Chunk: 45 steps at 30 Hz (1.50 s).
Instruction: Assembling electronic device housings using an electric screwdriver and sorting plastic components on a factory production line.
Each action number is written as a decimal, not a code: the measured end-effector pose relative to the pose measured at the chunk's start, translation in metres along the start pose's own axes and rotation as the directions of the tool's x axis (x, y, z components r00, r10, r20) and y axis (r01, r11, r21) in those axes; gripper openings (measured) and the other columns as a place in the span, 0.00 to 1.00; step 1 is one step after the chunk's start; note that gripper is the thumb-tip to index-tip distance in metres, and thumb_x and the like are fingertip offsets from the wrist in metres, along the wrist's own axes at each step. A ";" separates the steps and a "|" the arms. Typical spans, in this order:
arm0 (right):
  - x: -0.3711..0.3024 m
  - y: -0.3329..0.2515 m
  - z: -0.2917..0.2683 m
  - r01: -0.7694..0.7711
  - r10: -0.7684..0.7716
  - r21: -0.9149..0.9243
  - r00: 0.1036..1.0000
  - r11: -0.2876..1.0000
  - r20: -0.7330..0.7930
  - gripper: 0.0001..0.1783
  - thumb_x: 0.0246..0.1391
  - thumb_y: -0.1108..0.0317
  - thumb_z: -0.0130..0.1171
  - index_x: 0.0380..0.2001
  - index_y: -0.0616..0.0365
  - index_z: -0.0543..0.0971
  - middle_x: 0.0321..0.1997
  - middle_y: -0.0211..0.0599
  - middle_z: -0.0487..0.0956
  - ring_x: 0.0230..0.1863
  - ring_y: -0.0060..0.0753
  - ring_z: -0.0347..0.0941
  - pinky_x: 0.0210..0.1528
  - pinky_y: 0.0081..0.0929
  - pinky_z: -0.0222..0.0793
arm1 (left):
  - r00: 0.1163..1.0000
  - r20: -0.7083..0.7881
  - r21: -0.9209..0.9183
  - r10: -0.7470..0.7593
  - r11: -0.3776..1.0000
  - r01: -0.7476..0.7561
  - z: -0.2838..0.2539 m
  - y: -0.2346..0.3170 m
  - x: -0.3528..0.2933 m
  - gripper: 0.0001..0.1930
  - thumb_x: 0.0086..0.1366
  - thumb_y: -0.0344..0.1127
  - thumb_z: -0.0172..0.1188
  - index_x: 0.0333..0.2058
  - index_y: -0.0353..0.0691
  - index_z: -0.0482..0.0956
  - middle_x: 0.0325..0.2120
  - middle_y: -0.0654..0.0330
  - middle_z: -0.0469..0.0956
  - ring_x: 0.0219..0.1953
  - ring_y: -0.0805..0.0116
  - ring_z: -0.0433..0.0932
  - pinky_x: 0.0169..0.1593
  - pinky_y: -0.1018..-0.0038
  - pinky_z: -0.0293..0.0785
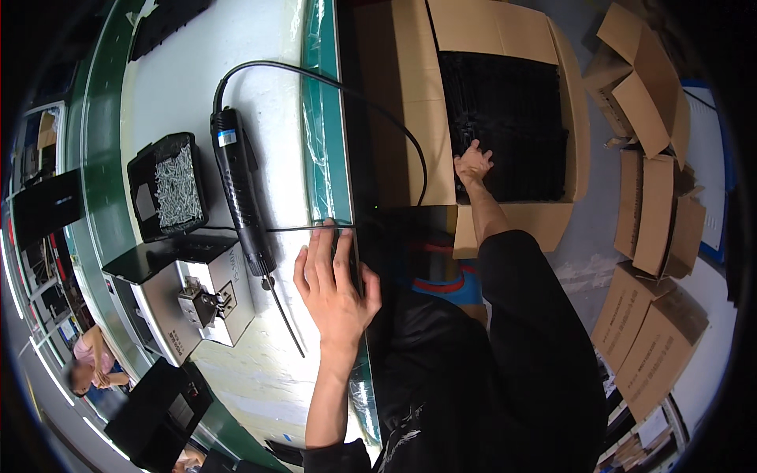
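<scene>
My left hand [335,296] lies on the workbench edge [327,169] with its fingers stretched out and nothing held, its fingertips by a thin black cable. Off to the right, my right hand [474,163] reaches into an open cardboard box [493,30]. Its fingers are spread against the tightly packed black parts [512,110], whose exact kind I cannot make out. On the bench, left of my left hand, lies a black electric screwdriver [239,185] with a long bit pointing toward me. Beside it sits a black tray [140,169] of silver screws [177,188].
A white-and-black screw feeder [169,307] stands at the bench's left. The screwdriver's thick black cord [347,85] arcs over the bench edge toward the box. Open cartons [650,213] stand on the floor at far right. Another person [96,359] is at far left.
</scene>
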State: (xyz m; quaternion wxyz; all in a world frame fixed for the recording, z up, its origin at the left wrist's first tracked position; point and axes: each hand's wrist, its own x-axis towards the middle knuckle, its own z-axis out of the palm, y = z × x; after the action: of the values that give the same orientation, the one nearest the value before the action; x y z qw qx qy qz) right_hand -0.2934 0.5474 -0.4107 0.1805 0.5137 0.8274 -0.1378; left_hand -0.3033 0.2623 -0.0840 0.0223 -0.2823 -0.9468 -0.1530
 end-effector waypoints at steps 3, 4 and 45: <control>0.006 0.013 0.003 0.089 -0.089 -0.002 0.994 0.996 -0.067 0.32 0.37 0.57 0.59 0.49 0.54 0.66 0.43 0.45 0.75 0.52 0.49 0.64 0.47 0.46 0.66 | 1.000 0.004 -0.016 -0.006 1.000 0.006 -0.001 0.001 0.002 0.26 0.47 0.31 0.56 0.50 0.39 0.69 0.53 0.52 0.67 0.56 0.57 0.64 0.60 0.61 0.53; 0.009 0.018 0.003 0.098 -0.098 -0.009 0.993 0.995 -0.068 0.32 0.37 0.57 0.59 0.49 0.54 0.66 0.43 0.45 0.75 0.52 0.49 0.64 0.47 0.46 0.66 | 1.000 0.001 -0.018 -0.016 1.000 0.016 0.000 0.001 0.002 0.26 0.47 0.31 0.56 0.50 0.39 0.69 0.53 0.52 0.67 0.56 0.57 0.64 0.60 0.61 0.53; -0.103 0.086 -0.248 -0.227 -0.755 0.946 0.656 -0.231 -0.027 0.28 0.51 0.62 0.52 0.54 0.65 0.65 0.53 0.44 0.71 0.53 0.39 0.67 0.57 0.34 0.62 | 0.966 -0.256 -0.342 0.031 0.932 -0.120 0.000 -0.015 -0.012 0.22 0.40 0.28 0.59 0.39 0.35 0.73 0.44 0.51 0.69 0.51 0.52 0.67 0.58 0.58 0.59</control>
State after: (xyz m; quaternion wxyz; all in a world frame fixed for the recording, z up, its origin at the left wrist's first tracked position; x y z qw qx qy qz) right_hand -0.2131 0.6046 -0.1468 -0.0484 0.1504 0.4014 -0.9022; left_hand -0.3016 0.2441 -0.0900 0.0944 -0.2969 -0.8819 -0.3539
